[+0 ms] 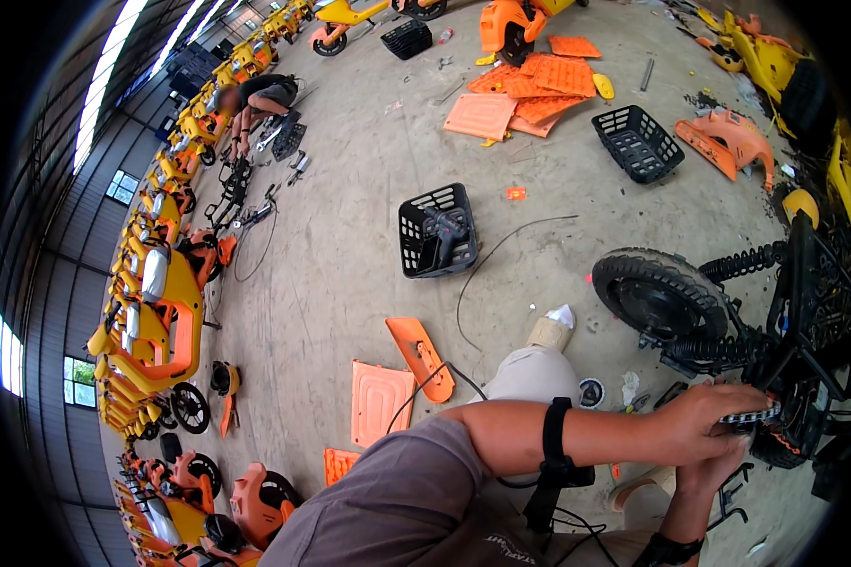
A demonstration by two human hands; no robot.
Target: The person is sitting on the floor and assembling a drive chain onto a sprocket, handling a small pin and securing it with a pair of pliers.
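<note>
At lower right, the left hand (707, 421) has its fingers curled around a ridged metal piece (753, 415) beside a black vehicle frame (806, 326), the right hand (713, 467) beneath apparently steadying, its grip unclear; mid-frame, a black basket (433, 272) holds a power drill (447, 230), probably for easy finding.
</note>
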